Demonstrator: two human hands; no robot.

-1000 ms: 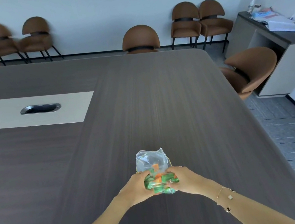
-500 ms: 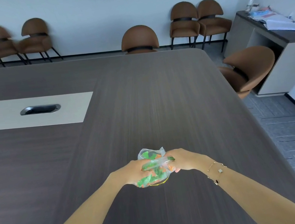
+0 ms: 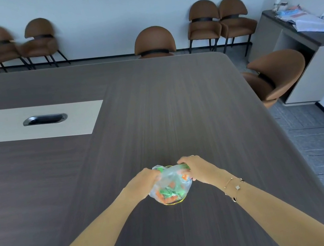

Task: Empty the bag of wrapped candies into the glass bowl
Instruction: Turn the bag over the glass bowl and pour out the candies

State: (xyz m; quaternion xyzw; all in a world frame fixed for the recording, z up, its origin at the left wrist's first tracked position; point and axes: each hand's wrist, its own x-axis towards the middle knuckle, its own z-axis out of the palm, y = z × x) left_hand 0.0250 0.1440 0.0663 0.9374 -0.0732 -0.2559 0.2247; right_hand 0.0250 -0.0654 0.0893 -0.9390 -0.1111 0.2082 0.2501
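Note:
A clear plastic bag (image 3: 168,186) of green and orange wrapped candies hangs between my hands, low over the dark table (image 3: 155,113). My left hand (image 3: 144,179) grips the bag's far end from the left. My right hand (image 3: 197,170) grips the same end from the right. The candies bulge in the bag's near, lower part. A thin yellow-green arc (image 3: 173,203) shows just under the bag and looks like the glass bowl's rim. The bag and my hands hide the rest of the bowl.
The table's right edge (image 3: 281,124) runs close by, with a brown chair (image 3: 277,75) beyond it. A pale inlay with a cable slot (image 3: 44,120) lies at the left. More chairs (image 3: 153,40) line the far wall. A side cabinet with papers (image 3: 312,24) stands at the right.
One second ago the bag stood upright with its top up and my hands cupping the candies. It has since tipped over, and my hands now hold its far end.

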